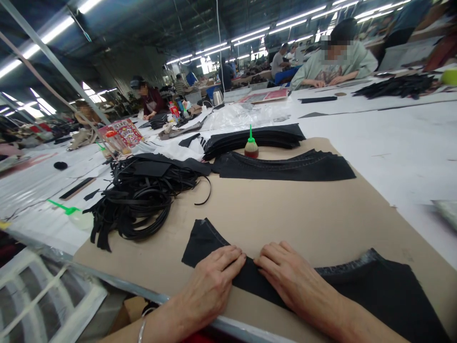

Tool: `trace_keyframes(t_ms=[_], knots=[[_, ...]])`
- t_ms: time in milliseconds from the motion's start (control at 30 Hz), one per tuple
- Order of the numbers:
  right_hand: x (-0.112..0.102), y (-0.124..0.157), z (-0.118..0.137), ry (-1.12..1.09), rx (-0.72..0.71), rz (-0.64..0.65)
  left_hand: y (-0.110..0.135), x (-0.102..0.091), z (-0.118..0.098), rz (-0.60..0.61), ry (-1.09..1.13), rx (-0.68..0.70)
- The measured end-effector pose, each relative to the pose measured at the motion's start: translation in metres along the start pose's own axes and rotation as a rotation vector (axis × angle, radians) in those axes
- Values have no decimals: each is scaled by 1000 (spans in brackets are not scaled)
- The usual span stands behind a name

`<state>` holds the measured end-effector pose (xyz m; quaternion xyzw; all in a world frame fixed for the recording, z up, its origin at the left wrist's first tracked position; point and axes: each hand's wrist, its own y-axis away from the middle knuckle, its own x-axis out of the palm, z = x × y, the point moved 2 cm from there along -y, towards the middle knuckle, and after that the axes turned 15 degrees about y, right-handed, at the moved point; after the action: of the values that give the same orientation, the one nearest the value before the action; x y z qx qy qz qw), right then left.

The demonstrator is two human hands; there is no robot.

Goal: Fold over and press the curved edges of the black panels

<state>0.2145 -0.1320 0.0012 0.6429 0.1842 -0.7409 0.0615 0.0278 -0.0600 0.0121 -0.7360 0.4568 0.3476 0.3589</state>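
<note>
A long, curved black material piece (pixel 382 295), fabric or leather, lies near the table's front edge. My left hand (pixel 214 276) is closed on its upper edge, left of the middle, with thumb and fingers pressed together. Just right of it, my right hand (pixel 289 271) grips the same edge with curled fingers, and a small gap parts the two hands. On the right part of the piece, a shiny greyish strip runs along the curved edge. The undersides of both hands and the fingertips of the right are partly hidden.
Tan board (pixel 271 205) covers the table here. Farther back lie a stitched black panel (pixel 285 166), a stack of black panels (pixel 221 141) and a green-tipped glue bottle (pixel 251 148). Black strips (pixel 143 195) heap at left beside another bottle (pixel 79 218). A co-worker (pixel 335 62) sits across.
</note>
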Motion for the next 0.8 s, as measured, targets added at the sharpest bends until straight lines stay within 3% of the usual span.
trace_keyframes(t_ms=[200, 500, 700, 800], knots=[[-7, 14, -9, -33, -9, 50, -4, 2, -5, -7, -25, -24], [-14, 26, -16, -21, -51, 0, -1, 9, -6, -19, -160, 25], [-17, 32, -16, -12, -49, 8, -9, -3, 5, -6, -105, 79], [-14, 31, -13, 9, -54, 12, -16, -7, 0, -39, -19, 79]])
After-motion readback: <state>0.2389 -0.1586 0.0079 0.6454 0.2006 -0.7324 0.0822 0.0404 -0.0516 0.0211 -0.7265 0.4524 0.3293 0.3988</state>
